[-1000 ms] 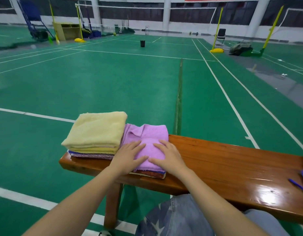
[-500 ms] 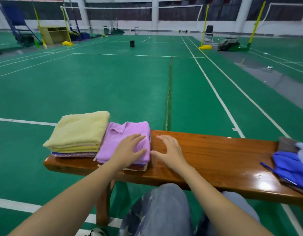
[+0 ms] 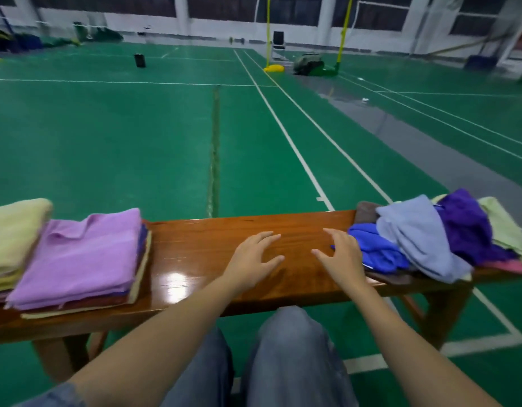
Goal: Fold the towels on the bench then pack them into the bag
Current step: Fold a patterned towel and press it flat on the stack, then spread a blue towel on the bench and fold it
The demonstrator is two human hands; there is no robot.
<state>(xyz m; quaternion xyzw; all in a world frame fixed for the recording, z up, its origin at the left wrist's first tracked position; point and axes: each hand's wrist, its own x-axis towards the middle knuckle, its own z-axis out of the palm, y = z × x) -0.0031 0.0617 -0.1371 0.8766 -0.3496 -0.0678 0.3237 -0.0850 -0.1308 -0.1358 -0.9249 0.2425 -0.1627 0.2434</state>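
Risk: left hand (image 3: 255, 255) & right hand (image 3: 340, 257) spread, empty, over glossy wooden worktop (image 3: 195, 245); yanking crumpled royal-blue towel (image 3: 374, 249) may drag loose towel heap (image 3: 424, 239) off right end.

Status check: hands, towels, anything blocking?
Left hand and right hand open, holding nothing, above the bench. Folded lilac towel tops the left stack; unfolded pile beside right hand. Nothing in the way; bag not in view.

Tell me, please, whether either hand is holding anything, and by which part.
Nothing is held. The left hand and right hand are spread open over the bench. The right is beside the blue towel, not curled round it.
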